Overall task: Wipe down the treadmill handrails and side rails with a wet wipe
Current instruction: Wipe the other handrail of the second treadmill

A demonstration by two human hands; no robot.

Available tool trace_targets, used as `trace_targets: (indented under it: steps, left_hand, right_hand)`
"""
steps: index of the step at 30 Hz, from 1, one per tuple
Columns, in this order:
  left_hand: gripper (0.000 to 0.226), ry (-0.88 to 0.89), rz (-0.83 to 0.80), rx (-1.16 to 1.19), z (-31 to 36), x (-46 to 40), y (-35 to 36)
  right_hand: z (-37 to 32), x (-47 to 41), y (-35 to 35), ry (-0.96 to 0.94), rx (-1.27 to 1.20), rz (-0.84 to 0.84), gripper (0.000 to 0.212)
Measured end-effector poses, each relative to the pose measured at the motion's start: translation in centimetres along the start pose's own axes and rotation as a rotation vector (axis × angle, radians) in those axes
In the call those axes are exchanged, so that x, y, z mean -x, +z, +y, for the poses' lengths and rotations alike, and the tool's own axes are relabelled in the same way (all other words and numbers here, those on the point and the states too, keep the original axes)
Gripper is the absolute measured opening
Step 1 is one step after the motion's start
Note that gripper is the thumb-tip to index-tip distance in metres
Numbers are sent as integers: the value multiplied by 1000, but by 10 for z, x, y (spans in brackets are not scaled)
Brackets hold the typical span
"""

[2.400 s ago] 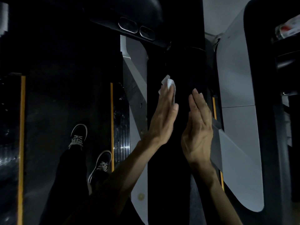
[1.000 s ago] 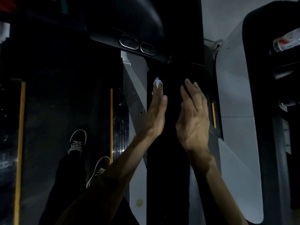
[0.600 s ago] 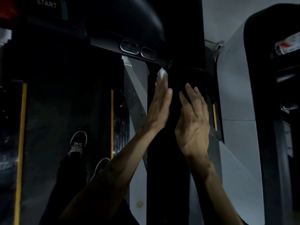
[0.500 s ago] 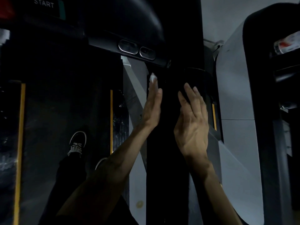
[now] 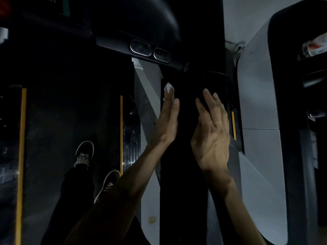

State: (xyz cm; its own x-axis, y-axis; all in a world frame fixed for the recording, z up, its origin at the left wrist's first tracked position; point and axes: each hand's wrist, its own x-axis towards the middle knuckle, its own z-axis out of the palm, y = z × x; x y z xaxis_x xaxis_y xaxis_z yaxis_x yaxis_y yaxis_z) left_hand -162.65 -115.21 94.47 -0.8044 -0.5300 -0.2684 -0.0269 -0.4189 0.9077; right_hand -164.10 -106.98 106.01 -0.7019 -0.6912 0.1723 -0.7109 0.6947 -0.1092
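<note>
Hands are lying flat, fingers straight, against the black handrail (image 5: 182, 156) — left hand (image 5: 168, 121) pressing the white wet wipe (image 5: 169, 88) onto its left edge, right hand (image 5: 211, 131) resting along the right edge. Below left, two sneakers (image 5: 85, 152) are standing on the belt (image 5: 53, 121).

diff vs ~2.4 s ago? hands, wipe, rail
Left hand has slid the wet wipe forward along the black handrail, toward the console; less of the wipe shows past the fingertips. Right hand also moved forward. Unchanged: both hands flat against the rail's sides, nothing gripped or released.
</note>
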Motion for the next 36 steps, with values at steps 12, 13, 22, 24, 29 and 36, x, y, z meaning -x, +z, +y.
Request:
trace_targets:
  steps: [12, 13, 22, 24, 29, 36]
  left_hand:
    - [104, -298, 108, 54, -30, -10, -12]
    - [101, -279, 114, 62, -29, -5, -12]
    - [63, -72, 68, 49, -2, -20, -8]
    - [62, -118, 71, 24, -4, -33, -12]
    - [61, -357, 156, 89, -29, -50, -18]
    - [44, -338, 251, -62, -36, -46, -28]
  right_hand:
    - [-4, -1, -3, 30, -28, -5, 50]
    - [-3, -1, -3, 27, -29, -4, 49]
    - [-2, 1, 0, 21, -18, 9, 45]
    - [-1, 2, 0, 21, -25, 9, 46]
    - [0, 0, 1, 13, -26, 5, 45]
    - [0, 0, 0, 10, -40, 12, 44]
